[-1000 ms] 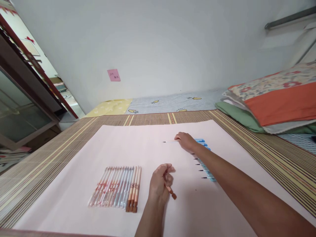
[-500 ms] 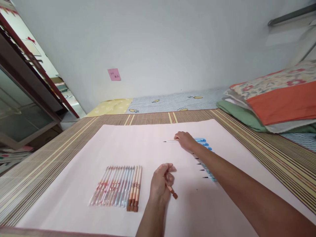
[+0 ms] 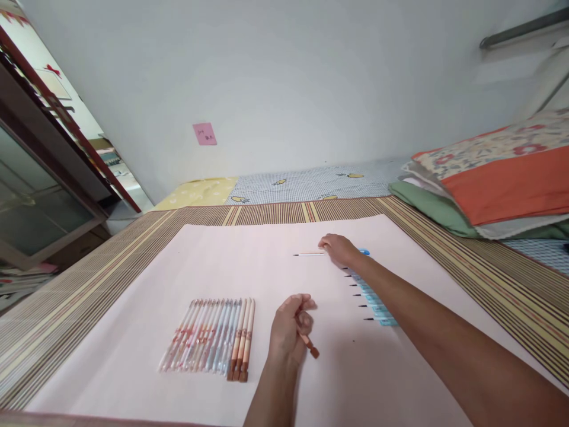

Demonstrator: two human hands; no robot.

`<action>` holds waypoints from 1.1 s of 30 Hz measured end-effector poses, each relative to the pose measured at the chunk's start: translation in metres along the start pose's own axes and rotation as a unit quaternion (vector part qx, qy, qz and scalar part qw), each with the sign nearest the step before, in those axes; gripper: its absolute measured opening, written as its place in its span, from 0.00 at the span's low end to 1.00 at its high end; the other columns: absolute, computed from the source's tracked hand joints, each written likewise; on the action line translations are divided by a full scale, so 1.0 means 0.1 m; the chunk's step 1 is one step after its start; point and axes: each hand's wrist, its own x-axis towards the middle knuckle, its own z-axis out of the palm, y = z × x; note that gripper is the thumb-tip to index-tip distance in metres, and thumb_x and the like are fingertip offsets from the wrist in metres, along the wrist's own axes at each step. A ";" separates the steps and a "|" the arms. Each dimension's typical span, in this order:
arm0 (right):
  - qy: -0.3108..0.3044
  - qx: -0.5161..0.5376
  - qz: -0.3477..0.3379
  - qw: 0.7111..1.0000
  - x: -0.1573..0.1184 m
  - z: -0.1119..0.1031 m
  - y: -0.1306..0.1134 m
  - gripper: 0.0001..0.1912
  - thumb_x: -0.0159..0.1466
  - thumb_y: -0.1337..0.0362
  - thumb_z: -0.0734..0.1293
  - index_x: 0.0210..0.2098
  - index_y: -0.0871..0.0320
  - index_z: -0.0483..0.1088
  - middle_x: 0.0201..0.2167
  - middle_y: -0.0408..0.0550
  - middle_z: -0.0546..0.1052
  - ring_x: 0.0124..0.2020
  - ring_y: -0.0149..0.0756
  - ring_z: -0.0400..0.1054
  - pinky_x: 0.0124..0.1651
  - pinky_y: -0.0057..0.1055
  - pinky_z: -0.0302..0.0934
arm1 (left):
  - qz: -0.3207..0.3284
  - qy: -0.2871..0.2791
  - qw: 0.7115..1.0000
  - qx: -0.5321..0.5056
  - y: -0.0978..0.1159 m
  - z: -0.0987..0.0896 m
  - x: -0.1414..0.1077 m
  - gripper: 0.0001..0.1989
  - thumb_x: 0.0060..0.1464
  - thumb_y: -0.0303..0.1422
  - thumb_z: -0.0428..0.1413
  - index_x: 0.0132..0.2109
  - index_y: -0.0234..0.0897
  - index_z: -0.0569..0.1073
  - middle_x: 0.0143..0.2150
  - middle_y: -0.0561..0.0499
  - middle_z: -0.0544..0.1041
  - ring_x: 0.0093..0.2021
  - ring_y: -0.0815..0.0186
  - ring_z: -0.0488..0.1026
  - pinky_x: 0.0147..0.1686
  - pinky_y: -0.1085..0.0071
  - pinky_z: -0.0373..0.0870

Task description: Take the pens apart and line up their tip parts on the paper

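My left hand is curled round a pen with a brown cap end at the lower middle of the pink sheet. Farther up, my right hand has its fingers closed at a thin white refill with a dark tip, which points left. Below my right forearm lies a column of light-blue pens with dark tips, partly covered by the arm. On the left, several clear, patterned pens lie side by side, with three peach pens with brown ends at their right.
A striped mat lies under the sheet. Orange and floral bedding is stacked at the right, on green cloth. Behind are a checked cloth and a wall with a pink note. A glass-fronted cabinet stands at the left.
My right hand has shifted slightly right along the refill, so more of it shows and its forearm covers more of the upper blue pens. My left hand stays nearly still.
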 end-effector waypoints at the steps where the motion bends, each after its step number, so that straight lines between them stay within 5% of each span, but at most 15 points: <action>1: -0.004 0.002 -0.004 1.000 0.00 0.02 -0.02 0.15 0.67 0.72 0.61 0.42 0.57 0.80 0.45 0.49 0.81 0.46 0.37 0.73 0.49 0.29 0.58 | 0.000 0.001 1.000 0.001 0.00 0.00 0.00 0.15 0.41 0.36 0.68 0.33 0.29 0.76 0.29 0.45 0.79 0.17 0.80 0.57 0.16 0.81 0.43; 15: -0.025 0.001 0.010 1.000 0.02 0.14 -0.12 0.11 0.66 0.71 0.62 0.38 0.58 0.78 0.43 0.49 0.79 0.43 0.37 0.70 0.45 0.29 0.56 | 0.001 -0.002 1.000 0.009 0.00 -0.01 -0.01 0.15 0.43 0.37 0.67 0.34 0.30 0.76 0.30 0.46 0.79 0.17 0.80 0.56 0.15 0.81 0.42; 33: -0.025 -0.048 0.010 0.998 -0.10 -0.01 -0.32 0.05 0.65 0.67 0.67 0.37 0.58 0.77 0.41 0.51 0.78 0.43 0.39 0.69 0.43 0.32 0.53 | 0.006 -0.003 1.000 0.017 -0.02 -0.01 0.01 0.15 0.44 0.38 0.67 0.34 0.30 0.76 0.31 0.45 0.79 0.17 0.79 0.57 0.16 0.81 0.43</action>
